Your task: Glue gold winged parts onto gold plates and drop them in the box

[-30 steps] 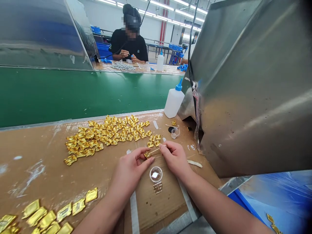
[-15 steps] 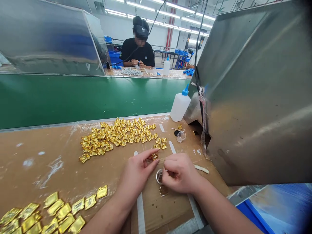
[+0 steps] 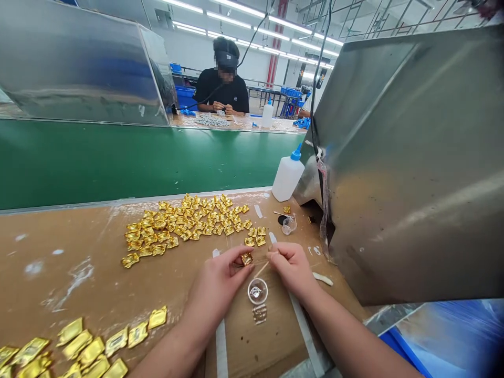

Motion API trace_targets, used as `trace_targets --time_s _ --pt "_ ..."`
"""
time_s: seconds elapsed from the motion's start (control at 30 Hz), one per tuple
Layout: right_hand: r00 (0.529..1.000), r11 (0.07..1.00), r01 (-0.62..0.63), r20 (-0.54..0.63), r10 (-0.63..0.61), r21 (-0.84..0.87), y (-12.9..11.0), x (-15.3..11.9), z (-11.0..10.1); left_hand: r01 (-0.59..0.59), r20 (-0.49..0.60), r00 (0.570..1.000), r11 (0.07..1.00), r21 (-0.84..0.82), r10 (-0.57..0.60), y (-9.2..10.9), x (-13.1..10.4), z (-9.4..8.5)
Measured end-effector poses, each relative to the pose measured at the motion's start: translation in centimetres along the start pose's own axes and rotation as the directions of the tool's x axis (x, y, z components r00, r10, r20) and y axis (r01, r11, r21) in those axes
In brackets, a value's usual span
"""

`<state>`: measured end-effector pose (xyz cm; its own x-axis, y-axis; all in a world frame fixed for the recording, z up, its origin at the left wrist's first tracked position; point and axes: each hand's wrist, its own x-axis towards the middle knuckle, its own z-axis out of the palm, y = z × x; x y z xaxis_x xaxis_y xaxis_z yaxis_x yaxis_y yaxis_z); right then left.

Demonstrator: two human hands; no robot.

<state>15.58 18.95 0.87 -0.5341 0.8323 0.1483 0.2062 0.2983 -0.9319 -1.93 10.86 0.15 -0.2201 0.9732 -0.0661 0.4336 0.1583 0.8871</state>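
My left hand (image 3: 225,278) pinches a small shiny gold piece (image 3: 247,258) between thumb and fingertips. My right hand (image 3: 293,270) is closed on a thin pale stick (image 3: 262,270), which slants down and left towards the cup. Just below the stick stands a small round cup (image 3: 258,299) with a white rim and something clear inside. A small transparent piece (image 3: 259,314) lies right in front of the cup. Beyond my hands, many gold pieces (image 3: 189,218) are spread in a loose group on the brown work surface.
Larger gold pieces (image 3: 92,352) lie at the lower left. A white bottle with a blue nozzle (image 3: 288,177) stands at the back right, next to a slanted metal hood (image 3: 413,173). Behind the green strip (image 3: 137,157), a co-worker (image 3: 222,89) sits at another bench.
My right hand has moved up from over the cup, uncovering it and the stick. My left hand still holds the gold piece. The view has shifted slightly.
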Motion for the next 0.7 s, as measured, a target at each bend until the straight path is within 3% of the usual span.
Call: trace_targets --time_s 0.1,0.53,0.7 --pt "0.991 0.998 -0.041 -0.128 0.046 0.044 0.27 0.47 0.3 0.005 -0.002 1.0 1.0 0.002 -0.005 0.02 0.01 0.02" --pt "0.996 1.0 -0.027 -0.081 0.027 -0.001 0.34 0.68 0.85 -0.022 0.028 0.999 1.0 -0.018 0.022 -0.02 -0.05 -0.03" --pt "0.994 1.0 -0.014 -0.112 0.013 -0.012 0.42 0.55 0.73 -0.012 0.01 1.0 1.0 -0.011 0.012 -0.04 -0.13 -0.04"
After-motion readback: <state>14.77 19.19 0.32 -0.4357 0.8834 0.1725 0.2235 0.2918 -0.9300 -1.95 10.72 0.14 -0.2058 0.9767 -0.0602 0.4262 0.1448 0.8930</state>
